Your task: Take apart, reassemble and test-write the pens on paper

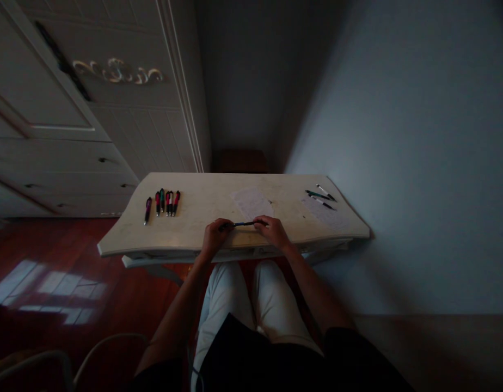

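Between my two hands a dark pen [244, 224] with a bluish section is held level, just over the front part of the white table [198, 218]. My left hand [215, 235] is closed round its left end. The fingers of my right hand [271, 230] pinch its right end. Right behind the pen lies a sheet of paper [251, 202], partly covered by my right hand. A tiny dark piece [270, 202] rests at the paper's right edge. Whether the pen is whole or in parts is too dim to tell.
Several pens with pink, green and purple grips [169, 202] lie on the table's left. At its right, a green pen [318, 194] and two white-and-black pens [323, 202] lie by a second paper [327, 215]. A wall [418, 163] borders the right; a white cabinet [153, 120] stands at left.
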`<control>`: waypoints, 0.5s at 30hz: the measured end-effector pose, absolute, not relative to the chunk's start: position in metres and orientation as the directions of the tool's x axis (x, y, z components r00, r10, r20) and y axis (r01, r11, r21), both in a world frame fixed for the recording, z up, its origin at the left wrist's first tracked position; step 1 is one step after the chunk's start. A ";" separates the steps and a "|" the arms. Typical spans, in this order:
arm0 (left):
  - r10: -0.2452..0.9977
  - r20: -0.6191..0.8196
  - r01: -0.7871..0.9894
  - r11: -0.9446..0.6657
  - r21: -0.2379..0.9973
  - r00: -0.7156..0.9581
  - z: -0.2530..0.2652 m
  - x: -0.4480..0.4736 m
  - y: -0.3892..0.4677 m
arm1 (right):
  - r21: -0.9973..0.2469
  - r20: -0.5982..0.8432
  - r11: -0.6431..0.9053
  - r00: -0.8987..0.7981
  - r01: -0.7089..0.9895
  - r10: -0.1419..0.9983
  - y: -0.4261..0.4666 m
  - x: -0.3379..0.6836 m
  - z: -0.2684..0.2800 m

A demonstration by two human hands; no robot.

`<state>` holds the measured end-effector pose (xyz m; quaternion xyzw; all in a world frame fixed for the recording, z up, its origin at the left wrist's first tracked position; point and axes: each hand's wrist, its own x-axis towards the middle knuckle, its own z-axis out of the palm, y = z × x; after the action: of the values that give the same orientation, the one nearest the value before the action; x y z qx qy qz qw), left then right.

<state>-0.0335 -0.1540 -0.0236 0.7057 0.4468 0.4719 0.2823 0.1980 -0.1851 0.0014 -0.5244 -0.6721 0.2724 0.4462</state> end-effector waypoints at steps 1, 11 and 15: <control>0.896 0.417 0.365 -0.442 0.819 0.150 -0.023 -0.034 -0.154 | -0.847 0.301 0.288 -0.043 0.447 0.953 -0.184 0.195 0.000; 0.897 0.403 0.367 -0.441 0.819 0.180 -0.022 -0.035 -0.154 | -0.981 0.115 0.105 0.055 0.162 0.992 -0.177 0.193 -0.017; 0.897 0.402 0.381 -0.442 0.812 0.184 -0.021 -0.035 -0.155 | -0.984 0.118 0.109 0.056 0.140 0.991 -0.177 0.194 -0.019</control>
<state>-0.0348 -0.1548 -0.0207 0.7156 0.4465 0.4570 0.2825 0.1935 -0.1773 -0.0195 -0.5194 -0.5444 0.4192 0.5081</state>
